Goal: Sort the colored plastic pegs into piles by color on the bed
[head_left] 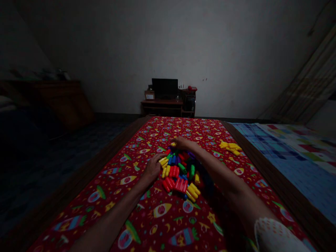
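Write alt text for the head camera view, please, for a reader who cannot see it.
A person's left hand and right hand are at a pile of bright multicoloured pieces on a red patterned cloth. Yellow pieces lie apart to the right; beyond, a dark screen stands on a desk by the wall.

"How many hands do you count?"

"Two, both mine: one left hand (153,168) and one right hand (182,142)."

"And blocks?"

"I count two groups: one mixed pile (174,172) and one yellow heap (230,146). The pieces overlap too much for me to number them in either."

"How many colours, then?"

"Five in the mixed pile: red, yellow, green, blue and purple. One in the yellow heap."

"Anything else?"

"One red cloth (94,210), one curtain (301,77), one desk (162,102), one monitor (165,86), one box (149,95), one red phone (193,88) and one cabinet (65,101)."
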The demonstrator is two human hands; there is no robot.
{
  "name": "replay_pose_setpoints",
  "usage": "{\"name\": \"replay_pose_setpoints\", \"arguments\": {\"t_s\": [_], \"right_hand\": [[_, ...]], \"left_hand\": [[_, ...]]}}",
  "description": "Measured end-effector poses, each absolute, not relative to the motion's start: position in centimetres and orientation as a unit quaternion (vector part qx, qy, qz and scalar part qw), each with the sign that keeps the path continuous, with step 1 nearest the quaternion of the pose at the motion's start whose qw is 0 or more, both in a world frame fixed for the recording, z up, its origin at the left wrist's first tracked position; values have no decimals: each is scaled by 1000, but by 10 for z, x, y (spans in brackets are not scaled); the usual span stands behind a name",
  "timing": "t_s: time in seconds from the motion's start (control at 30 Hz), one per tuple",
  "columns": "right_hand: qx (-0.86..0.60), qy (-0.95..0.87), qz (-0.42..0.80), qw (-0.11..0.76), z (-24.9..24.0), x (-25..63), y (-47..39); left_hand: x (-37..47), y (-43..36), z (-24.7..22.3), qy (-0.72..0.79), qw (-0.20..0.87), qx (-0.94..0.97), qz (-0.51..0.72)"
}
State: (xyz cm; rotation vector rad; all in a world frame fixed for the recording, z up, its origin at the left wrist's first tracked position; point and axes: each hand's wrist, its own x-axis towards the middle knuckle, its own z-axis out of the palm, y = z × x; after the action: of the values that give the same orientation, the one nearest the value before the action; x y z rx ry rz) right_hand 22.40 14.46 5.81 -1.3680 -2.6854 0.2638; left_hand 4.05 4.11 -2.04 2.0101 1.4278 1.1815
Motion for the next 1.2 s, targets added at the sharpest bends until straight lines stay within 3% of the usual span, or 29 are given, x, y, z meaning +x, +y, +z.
{"name": "replay_pose_setpoints", "arguments": {"t_s": [0.1, 0.3, 0.43, 0.7, 0.9, 1.0, 1.1, 1.2], "right_hand": [[-453, -886, 88, 43, 52, 221, 148], [-511, -825, 23, 241, 55, 296, 126], [-593, -751, -26, 289, 51, 377, 103], [-714, -668, -39, 208, 32, 444, 66], [-615, -721, -2, 319, 45, 394, 32], [-500, -826, 79, 248, 48, 356, 0], [-421, -892, 46, 161, 40, 330, -24], [-412, -901, 9, 138, 26, 321, -32]], "left_hand": [[41, 39, -20, 499, 210, 722, 430], [40, 38, -21, 500, 207, 723, 431], [44, 35, -18, 525, 217, 693, 443], [50, 39, -18, 519, 165, 728, 416], [48, 38, -22, 512, 150, 742, 406], [47, 39, -24, 511, 143, 743, 408], [46, 40, -26, 509, 139, 747, 405], [45, 41, -25, 510, 139, 749, 399]]}}
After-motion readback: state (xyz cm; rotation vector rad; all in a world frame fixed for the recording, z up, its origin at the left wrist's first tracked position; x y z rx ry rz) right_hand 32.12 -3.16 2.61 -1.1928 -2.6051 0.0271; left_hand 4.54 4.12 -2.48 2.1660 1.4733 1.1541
